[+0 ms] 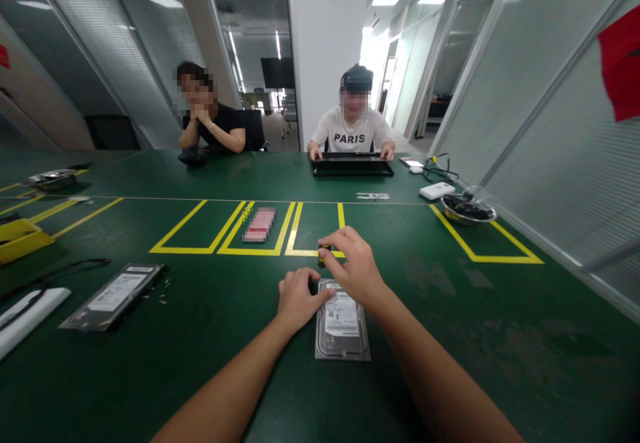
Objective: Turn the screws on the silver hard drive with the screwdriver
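Note:
A silver hard drive [342, 323] with a white label lies flat on the green table in front of me. My left hand [299, 298] grips its far left corner, the thumb resting on top and the fingers curled by the edge. Above the drive's far end, my right hand [351, 263] pinches a short black-and-yellow cylinder [324, 255], which looks like a stubby screwdriver handle. Whether its lower end touches the drive is hidden from view.
Another hard drive [117, 296] lies left beside some tiny loose bits. A white device [31, 319] with a black cable and a yellow bin [23, 237] are further left. A metal bowl [469, 209] stands right. Two people sit opposite; one holds a black tray [353, 169].

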Motion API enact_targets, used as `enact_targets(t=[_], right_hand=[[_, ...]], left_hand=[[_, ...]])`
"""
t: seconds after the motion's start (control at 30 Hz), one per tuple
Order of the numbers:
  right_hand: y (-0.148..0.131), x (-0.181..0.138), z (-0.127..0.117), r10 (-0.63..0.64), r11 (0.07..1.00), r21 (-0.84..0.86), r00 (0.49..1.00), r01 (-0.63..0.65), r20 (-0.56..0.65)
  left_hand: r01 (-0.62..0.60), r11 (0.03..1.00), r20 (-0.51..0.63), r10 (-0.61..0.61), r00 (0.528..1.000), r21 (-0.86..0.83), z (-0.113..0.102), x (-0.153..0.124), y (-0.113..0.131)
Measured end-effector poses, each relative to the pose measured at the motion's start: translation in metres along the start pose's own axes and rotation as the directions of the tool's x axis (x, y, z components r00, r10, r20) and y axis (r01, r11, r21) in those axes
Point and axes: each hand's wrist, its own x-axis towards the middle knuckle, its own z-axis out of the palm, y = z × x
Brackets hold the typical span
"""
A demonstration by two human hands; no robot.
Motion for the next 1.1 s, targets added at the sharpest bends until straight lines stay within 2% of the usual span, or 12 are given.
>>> enact_targets(t=[1.1], right_hand=[[-0.0011, 0.0021, -0.0035, -0.045, 0.999, 0.022, 0.998, 0.044, 0.034]], left_hand=[[0.002, 1.000, 0.001, -0.002, 1.000, 0.003, 0.0014, 0.0000, -0.0010]])
